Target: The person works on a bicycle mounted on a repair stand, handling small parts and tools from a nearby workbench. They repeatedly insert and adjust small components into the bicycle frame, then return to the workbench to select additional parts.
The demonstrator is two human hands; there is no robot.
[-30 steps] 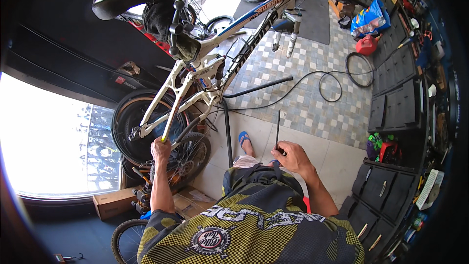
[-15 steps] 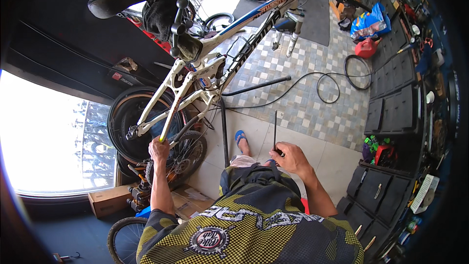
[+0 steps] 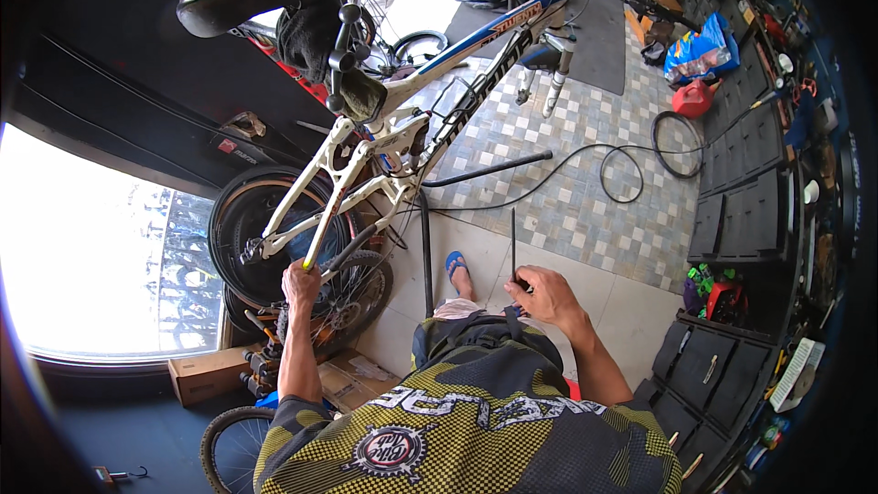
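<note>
A white bicycle frame (image 3: 400,137) with blue and orange markings hangs at upper centre, held by a black clamp (image 3: 342,60); its rear wheel is off. My left hand (image 3: 301,284) is closed at the lower end of the frame's rear stay (image 3: 329,215), where a small yellow-green piece shows above my fingers. What else lies inside that grip is hidden. In my right hand (image 3: 545,295), a thin dark rod (image 3: 513,240) is pinched, pointing upright and apart from the frame.
Behind my left hand lean loose wheels (image 3: 242,261). Black stand legs (image 3: 426,252) and a black hose (image 3: 631,148) lie across the floor. Dark drawers (image 3: 736,220) line the right side, with a red container (image 3: 692,99) beside them. A cardboard box (image 3: 206,375) sits at lower left.
The view has shifted slightly, so the frame and floor appear a little farther right and lower. Both hands keep nearly the same pose and hold.
</note>
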